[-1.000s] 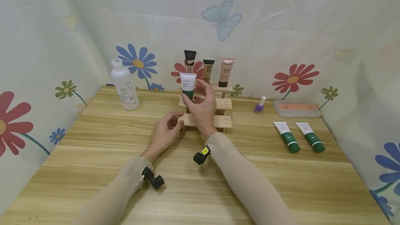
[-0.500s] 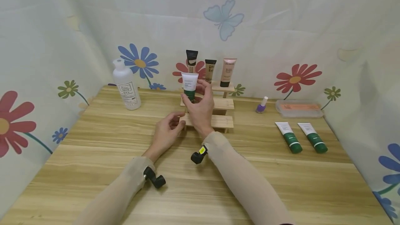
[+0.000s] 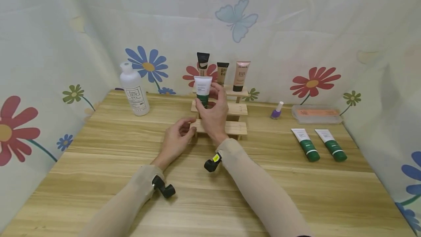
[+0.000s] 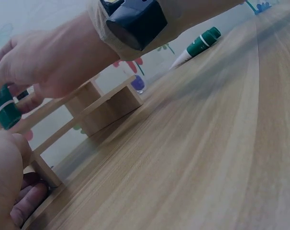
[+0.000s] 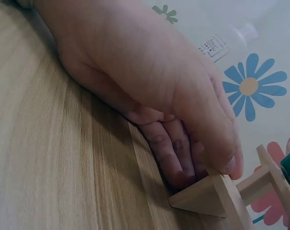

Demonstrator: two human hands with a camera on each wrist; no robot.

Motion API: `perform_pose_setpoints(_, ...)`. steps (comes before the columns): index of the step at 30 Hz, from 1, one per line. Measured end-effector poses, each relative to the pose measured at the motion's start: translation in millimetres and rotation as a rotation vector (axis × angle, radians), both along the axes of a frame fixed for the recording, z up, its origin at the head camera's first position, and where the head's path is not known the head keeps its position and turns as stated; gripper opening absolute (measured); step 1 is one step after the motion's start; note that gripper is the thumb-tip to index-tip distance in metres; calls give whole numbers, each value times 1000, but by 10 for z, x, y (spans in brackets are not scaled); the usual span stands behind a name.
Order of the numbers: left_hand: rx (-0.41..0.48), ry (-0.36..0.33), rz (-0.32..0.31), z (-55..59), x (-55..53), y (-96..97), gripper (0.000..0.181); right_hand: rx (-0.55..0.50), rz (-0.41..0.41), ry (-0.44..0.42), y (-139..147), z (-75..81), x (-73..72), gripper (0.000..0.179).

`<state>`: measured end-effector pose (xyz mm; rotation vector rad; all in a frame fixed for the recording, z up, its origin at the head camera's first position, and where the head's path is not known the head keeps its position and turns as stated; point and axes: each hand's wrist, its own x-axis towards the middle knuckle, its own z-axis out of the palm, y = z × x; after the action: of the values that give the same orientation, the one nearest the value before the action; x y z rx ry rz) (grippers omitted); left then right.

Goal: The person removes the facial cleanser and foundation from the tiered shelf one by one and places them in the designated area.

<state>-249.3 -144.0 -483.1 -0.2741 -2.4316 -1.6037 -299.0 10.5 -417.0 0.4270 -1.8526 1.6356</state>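
Three beige or pink tubes (image 3: 241,76) topped the tiered wooden stand (image 3: 227,127); the left hand (image 3: 177,136) gripped it, the right hand (image 3: 214,114) pinched a white-and-green tube (image 3: 203,85), seating unclear; two more tubes (image 3: 306,145) lay unplaced rightward.

Stand (image 3: 235,128): top step carries black tube (image 3: 203,60), gold tube (image 3: 222,71), pink tube (image 3: 241,75), narrow gaps between; cloth (image 3: 273,43) backs them. Right hand (image 3: 213,114) and held tube (image 3: 203,86) block the left front; right ends of both lower steps reachable from above. Left hand (image 3: 177,136) bars the lower left corner. Open desk (image 3: 329,193) lanes: bottle (image 3: 135,94) to stand, stand to polish (image 3: 276,112). Far right, box (image 3: 317,114) sits behind two flat tubes (image 3: 306,145).
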Motion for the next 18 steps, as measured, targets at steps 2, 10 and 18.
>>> perform_pose_setpoints(2,-2,1,0,-1,3,3,33,-9,-1,7,51,16,26,65)
perform_pose_setpoints(10,-5,-2,0,14,9,10,32,-16,-45,-14,307,91,128,64)
perform_pose_setpoints(18,-4,-14,-6,41,38,19,32,-57,-87,-45,635,162,245,65)
